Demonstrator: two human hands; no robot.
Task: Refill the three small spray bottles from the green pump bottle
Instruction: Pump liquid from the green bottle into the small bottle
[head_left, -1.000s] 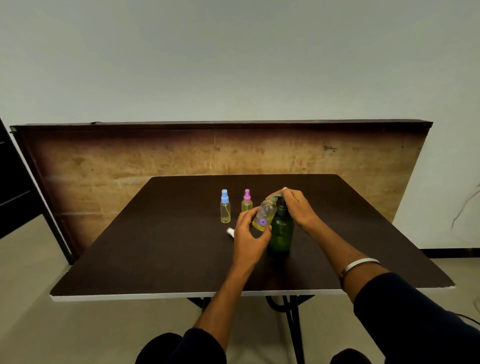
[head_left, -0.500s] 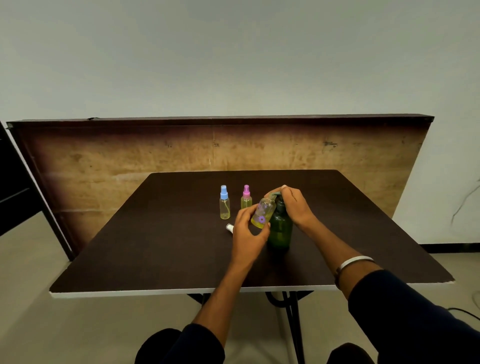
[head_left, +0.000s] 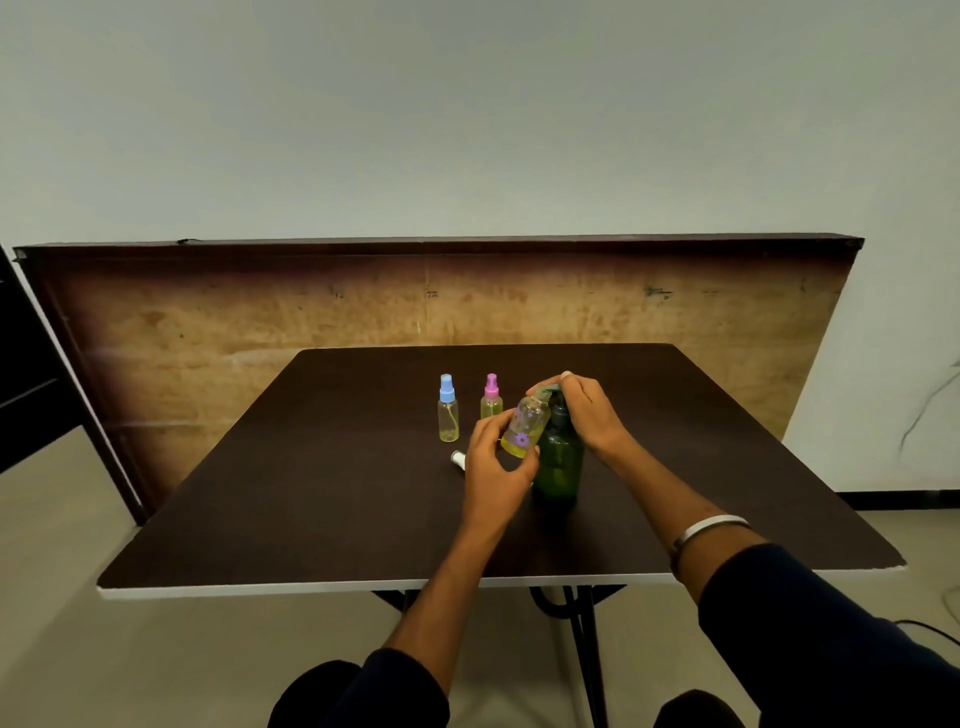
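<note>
Both hands' fingers gripping: left round uncapped spray bottle, right hiding pump head

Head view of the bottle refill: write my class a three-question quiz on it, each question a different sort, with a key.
1. True or false: the left hand holds the uncapped small bottle tilted at the green pump bottle.
2. Which hand rests on the pump head? A left, B right
3. Fill in: the standing spray bottles have a blue cap and a ____ cap.

Key: 1 true; 2 B, the right hand; 3 pink.
</note>
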